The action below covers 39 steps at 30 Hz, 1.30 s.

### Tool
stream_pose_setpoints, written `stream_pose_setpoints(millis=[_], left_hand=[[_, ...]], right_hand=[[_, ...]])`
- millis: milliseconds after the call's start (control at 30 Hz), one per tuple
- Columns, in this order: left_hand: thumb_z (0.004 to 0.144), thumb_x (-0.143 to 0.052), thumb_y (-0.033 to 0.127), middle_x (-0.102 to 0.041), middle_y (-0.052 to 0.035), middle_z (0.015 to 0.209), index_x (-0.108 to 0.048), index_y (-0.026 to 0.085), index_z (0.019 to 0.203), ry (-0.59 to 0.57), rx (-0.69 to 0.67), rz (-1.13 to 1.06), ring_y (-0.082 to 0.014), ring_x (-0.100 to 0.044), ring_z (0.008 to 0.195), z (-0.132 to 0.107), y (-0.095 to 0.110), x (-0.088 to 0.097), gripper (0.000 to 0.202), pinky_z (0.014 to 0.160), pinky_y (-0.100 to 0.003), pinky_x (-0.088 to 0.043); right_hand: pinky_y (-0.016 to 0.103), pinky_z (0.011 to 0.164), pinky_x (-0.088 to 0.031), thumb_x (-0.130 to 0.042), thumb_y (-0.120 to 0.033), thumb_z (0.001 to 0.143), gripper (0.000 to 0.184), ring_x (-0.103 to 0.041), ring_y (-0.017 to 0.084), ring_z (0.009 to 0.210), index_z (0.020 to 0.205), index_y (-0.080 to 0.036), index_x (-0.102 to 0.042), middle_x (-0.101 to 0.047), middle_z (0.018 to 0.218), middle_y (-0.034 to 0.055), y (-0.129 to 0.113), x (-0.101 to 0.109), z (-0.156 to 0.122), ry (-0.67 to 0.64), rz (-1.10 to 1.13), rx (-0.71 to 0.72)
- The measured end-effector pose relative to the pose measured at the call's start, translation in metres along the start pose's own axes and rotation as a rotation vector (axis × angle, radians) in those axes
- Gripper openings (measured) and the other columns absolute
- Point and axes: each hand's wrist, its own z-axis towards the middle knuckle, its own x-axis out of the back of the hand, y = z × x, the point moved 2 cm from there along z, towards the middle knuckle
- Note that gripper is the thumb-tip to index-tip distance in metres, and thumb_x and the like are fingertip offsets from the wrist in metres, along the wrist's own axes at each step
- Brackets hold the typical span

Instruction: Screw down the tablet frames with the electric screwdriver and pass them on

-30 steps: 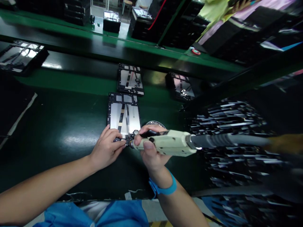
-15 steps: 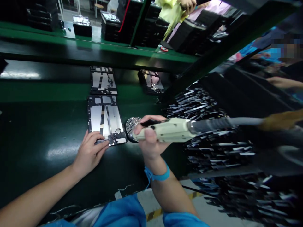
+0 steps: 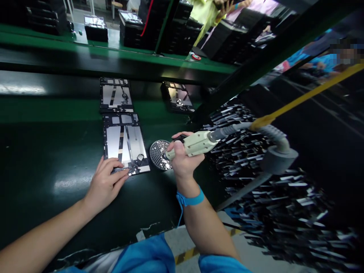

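Observation:
An opened tablet (image 3: 136, 142), its metal inside and dark ribbon cable exposed, lies on the dark green bench. My left hand (image 3: 106, 182) grips its lower left corner, with bent fingers over the edge. My right hand (image 3: 184, 161) is wrapped round a pale green electric screwdriver (image 3: 197, 144), thumb on top. The screwdriver's front end is over a round perforated dish (image 3: 159, 157) of small shiny screws, just right of the tablet; its tip cannot be made out. A grey cable (image 3: 244, 127) runs from the tool's rear.
Behind lie another opened tablet (image 3: 115, 94) and a further one (image 3: 180, 98) to its right. A green shelf (image 3: 113, 53) carries dark stacks. Many thin dark and silvery parts (image 3: 273, 193) crowd the right side. A slanting dark post (image 3: 256, 64) and yellow strap (image 3: 307, 96) cross there.
My right hand has drawn the screwdriver slightly right and up, uncovering more of the screw dish. The cable and yellow strap have swung into clearer view. My left hand stays on the tablet.

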Motion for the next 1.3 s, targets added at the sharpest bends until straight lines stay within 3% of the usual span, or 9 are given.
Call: stream_pose_setpoints(millis=[433, 633, 767, 900, 1067, 1300], left_hand=[[0.099, -0.065, 0.018, -0.068, -0.0064, 0.111, -0.074, 0.024, 0.110, -0.005, -0.003, 0.008, -0.0260, -0.062, 0.116, 0.000, 0.000, 0.000, 0.016, 0.113, -0.063, -0.042], [0.095, -0.068, 0.020, -0.070, -0.0082, 0.110, -0.070, 0.022, 0.115, -0.006, 0.038, -0.010, -0.0286, -0.062, 0.117, 0.002, 0.002, -0.001, 0.020, 0.115, -0.063, -0.039], [0.092, -0.071, 0.019, -0.070, -0.0084, 0.112, -0.067, 0.022, 0.118, -0.001, 0.031, -0.032, -0.0286, -0.063, 0.116, 0.004, 0.003, -0.001, 0.027, 0.114, -0.061, -0.040], [0.090, -0.073, 0.020, -0.069, -0.0088, 0.114, -0.066, 0.022, 0.119, 0.013, 0.027, -0.050, -0.0290, -0.063, 0.116, 0.004, 0.001, -0.001, 0.030, 0.112, -0.059, -0.041], [0.091, -0.072, 0.021, -0.068, -0.0081, 0.114, -0.066, 0.022, 0.118, -0.013, 0.042, -0.048, -0.0287, -0.061, 0.117, 0.005, 0.002, -0.001, 0.027, 0.115, -0.061, -0.038], [0.092, -0.069, 0.022, -0.068, -0.0085, 0.116, -0.068, 0.023, 0.118, -0.013, 0.059, -0.088, -0.0286, -0.061, 0.119, 0.003, 0.001, -0.003, 0.026, 0.117, -0.062, -0.035]], right_hand=[[0.028, 0.053, -0.055, -0.075, -0.029, 0.086, 0.022, -0.062, 0.011, 0.051, 0.103, -0.021, -0.063, -0.067, 0.081, -0.0027, 0.008, -0.001, 0.002, 0.011, 0.013, -0.010], [0.028, 0.048, -0.051, -0.071, -0.034, 0.089, 0.020, -0.060, 0.011, 0.049, 0.102, -0.022, -0.061, -0.065, 0.085, -0.0014, -0.028, -0.012, 0.000, 0.043, 0.054, -0.009], [0.028, 0.045, -0.051, -0.070, -0.041, 0.091, 0.026, -0.061, 0.011, 0.050, 0.110, -0.026, -0.060, -0.065, 0.093, 0.0005, -0.057, -0.040, -0.024, -0.118, 0.229, -0.034], [0.029, 0.053, -0.056, -0.072, -0.043, 0.092, 0.032, -0.063, 0.011, 0.056, 0.118, -0.029, -0.058, -0.067, 0.101, 0.0012, -0.059, -0.066, -0.053, -0.355, 0.335, -0.117], [0.031, 0.059, -0.056, -0.074, -0.032, 0.091, 0.031, -0.065, 0.012, 0.064, 0.119, -0.029, -0.062, -0.067, 0.104, 0.0011, -0.050, -0.071, -0.063, -0.412, 0.393, -0.148], [0.033, 0.060, -0.058, -0.074, -0.034, 0.090, 0.030, -0.068, 0.019, 0.077, 0.117, -0.030, -0.062, -0.065, 0.097, 0.0016, -0.042, -0.072, -0.066, -0.428, 0.337, -0.142]])
